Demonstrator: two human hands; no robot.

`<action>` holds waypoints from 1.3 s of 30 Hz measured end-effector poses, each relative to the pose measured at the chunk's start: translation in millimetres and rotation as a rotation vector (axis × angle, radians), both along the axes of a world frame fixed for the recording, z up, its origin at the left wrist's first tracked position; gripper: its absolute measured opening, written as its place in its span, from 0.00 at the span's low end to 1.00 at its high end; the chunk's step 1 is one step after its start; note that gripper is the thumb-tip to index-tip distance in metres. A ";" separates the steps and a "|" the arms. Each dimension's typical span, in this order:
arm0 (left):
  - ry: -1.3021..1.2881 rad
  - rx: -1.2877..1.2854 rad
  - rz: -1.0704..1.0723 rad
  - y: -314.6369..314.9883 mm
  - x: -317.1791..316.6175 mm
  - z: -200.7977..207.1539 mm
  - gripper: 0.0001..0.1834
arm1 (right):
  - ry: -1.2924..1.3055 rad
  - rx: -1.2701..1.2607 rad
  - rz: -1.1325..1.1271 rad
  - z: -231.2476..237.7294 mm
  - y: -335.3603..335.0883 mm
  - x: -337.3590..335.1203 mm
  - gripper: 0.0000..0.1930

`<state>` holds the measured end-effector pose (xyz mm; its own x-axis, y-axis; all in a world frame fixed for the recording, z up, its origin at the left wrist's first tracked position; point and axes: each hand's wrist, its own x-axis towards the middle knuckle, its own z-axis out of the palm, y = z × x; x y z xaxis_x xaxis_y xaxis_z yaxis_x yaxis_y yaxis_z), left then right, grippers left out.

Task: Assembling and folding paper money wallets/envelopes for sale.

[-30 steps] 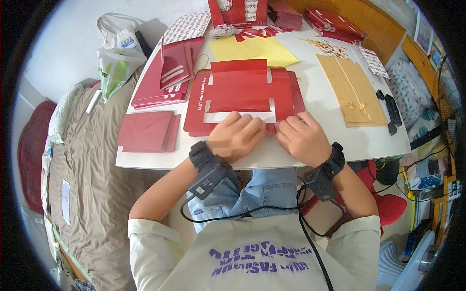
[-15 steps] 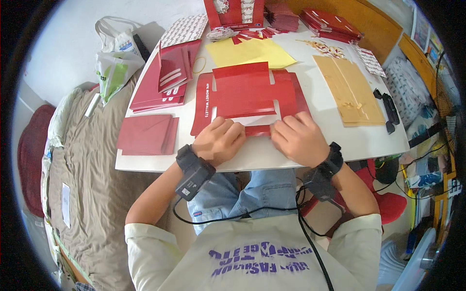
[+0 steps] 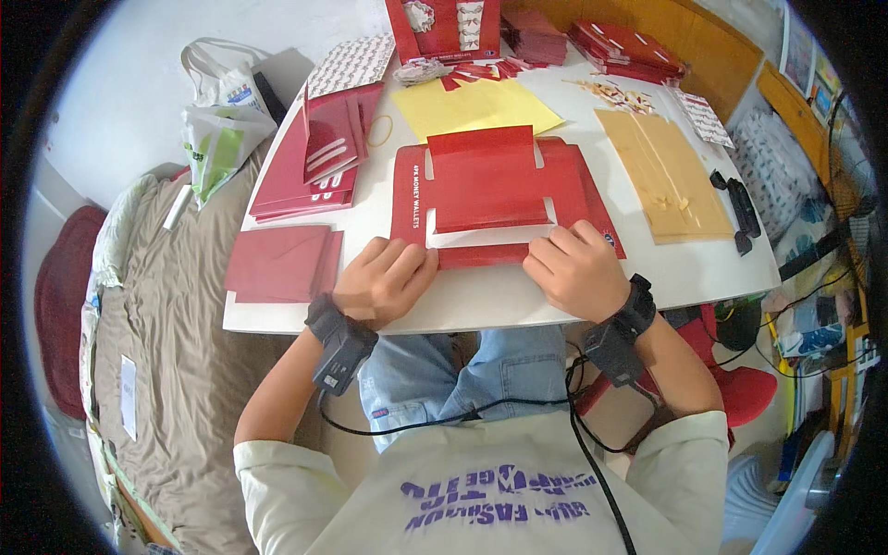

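A red folded cardboard sleeve [image 3: 490, 190] with cut-out slots and raised flaps lies in front of me on the white table [image 3: 504, 305]. At its near right corner, my right hand [image 3: 578, 270] has its fingers curled over the near edge, pinching the cardboard. My left hand [image 3: 384, 280] is closed beside the near left corner, knuckles up; its fingertips are hidden, so I cannot tell what they hold. Several pinkish-red envelopes [image 3: 277, 264] lie left of that hand.
Stacked dark red cards [image 3: 314, 176] stand at the left. Yellow paper [image 3: 476, 104] lies behind the sleeve. Tan sheets [image 3: 661, 176] and black clip-like pieces [image 3: 740, 205] are at the right. A red display box [image 3: 444, 32] and red packs [image 3: 629, 51] sit at the back.
The red cardboard sleeve has shifted right and turned slightly. My left hand has moved left and nearer to me; my right hand has stayed almost in place.
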<state>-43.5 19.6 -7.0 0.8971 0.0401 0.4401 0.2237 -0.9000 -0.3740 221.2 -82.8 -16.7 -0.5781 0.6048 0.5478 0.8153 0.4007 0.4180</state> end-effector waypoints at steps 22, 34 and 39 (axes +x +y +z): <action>-0.081 -0.026 -0.071 -10.3 38.1 -4.5 0.11 | -0.066 -0.003 0.123 0.6 15.1 -29.7 0.04; -0.047 -0.024 -0.097 -10.4 34.9 -7.3 0.11 | -0.109 0.000 -0.030 0.3 -0.1 -1.5 0.05; -0.085 -0.022 -0.081 -13.6 45.7 -8.9 0.11 | -0.124 0.018 0.011 1.7 1.6 -7.5 0.04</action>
